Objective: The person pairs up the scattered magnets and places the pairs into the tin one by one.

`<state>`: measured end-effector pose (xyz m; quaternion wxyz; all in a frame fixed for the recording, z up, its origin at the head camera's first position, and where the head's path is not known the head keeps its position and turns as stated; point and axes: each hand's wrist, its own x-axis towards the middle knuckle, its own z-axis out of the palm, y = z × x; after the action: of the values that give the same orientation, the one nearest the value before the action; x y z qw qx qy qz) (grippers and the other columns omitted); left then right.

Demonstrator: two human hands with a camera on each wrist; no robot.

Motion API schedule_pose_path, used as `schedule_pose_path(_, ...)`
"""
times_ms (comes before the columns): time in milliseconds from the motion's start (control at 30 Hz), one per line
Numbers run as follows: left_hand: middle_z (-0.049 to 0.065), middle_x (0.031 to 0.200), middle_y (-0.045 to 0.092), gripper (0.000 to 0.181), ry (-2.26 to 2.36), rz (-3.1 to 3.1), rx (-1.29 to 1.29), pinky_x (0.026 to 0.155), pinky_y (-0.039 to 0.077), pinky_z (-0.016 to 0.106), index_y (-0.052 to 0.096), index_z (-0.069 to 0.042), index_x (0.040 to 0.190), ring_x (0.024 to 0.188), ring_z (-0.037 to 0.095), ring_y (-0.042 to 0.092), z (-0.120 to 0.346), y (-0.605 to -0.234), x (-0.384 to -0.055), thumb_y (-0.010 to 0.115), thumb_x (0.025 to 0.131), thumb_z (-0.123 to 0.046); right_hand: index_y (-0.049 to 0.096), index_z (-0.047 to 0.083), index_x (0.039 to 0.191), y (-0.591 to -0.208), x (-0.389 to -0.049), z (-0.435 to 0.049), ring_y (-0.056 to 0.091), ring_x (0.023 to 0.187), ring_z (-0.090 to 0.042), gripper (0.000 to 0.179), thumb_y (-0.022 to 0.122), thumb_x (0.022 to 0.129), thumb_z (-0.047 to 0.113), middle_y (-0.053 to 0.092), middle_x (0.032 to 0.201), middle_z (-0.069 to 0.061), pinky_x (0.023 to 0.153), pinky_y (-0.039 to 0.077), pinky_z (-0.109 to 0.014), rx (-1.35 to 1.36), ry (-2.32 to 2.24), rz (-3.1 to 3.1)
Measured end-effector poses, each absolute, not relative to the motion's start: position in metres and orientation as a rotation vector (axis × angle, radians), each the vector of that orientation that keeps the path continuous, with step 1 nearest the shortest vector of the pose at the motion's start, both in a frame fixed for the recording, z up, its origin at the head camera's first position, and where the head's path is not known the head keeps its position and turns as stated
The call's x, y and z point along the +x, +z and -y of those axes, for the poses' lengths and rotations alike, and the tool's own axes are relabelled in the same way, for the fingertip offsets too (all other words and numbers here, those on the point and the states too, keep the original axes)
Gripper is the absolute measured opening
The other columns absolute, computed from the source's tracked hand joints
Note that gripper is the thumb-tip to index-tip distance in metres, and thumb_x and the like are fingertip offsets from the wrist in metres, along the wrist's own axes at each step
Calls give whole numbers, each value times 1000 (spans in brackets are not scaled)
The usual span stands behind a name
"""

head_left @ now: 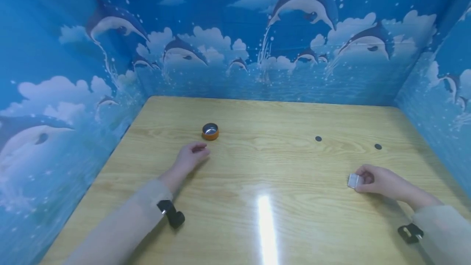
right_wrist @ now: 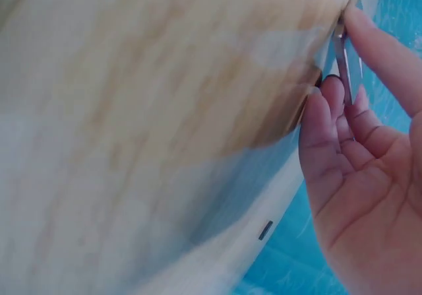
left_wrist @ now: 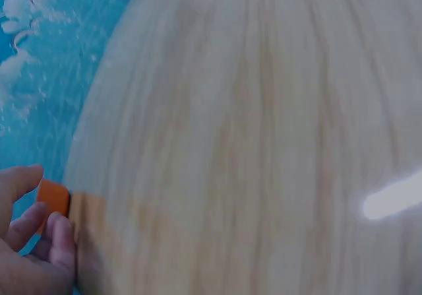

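Observation:
On the right of the table my right hand pinches a small flat silvery square piece between thumb and fingers. The right wrist view shows the piece edge-on, as a thin shiny metal-edged plate standing tilted; its exact kind cannot be told. On the left, my left hand hovers with loosely bent fingers and holds nothing. Just beyond its fingertips stands a small round orange bowl with a metallic inside. In the left wrist view the fingers partly cover the orange bowl.
Two small dark discs, a left disc and a right disc, lie on the table beyond my right hand. The wood-grain table meets a blue dolphin-printed curtain at its back and sides. A bright reflection shows near the front.

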<state>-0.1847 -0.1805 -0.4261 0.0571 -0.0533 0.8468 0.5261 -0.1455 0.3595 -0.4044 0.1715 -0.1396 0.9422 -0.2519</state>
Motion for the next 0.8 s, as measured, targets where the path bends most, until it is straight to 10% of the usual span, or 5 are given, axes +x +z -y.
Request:
schedule_pose_path(433, 18, 140, 40, 80, 1730, -2523, -95, 105, 34, 37, 22, -7, 147, 127, 28, 40, 201, -430, -216, 70, 84, -20, 63, -4, 107, -404, -139, -372, 60, 91, -30, 33, 61, 91, 24, 66, 97, -11, 78, 49, -48, -382, -665, -2711)
schedule_pose_path(800, 14, 151, 24, 87, 1725, -2499, 55, 109, 27, 35, 14, -7, 149, 136, 27, 27, 194, -430, -237, 70, 84, -19, 63, -5, 107, -393, -133, -384, 56, 73, -2, 29, 58, 93, 19, 65, 93, -5, 62, 50, -23, -350, -803, -2601)
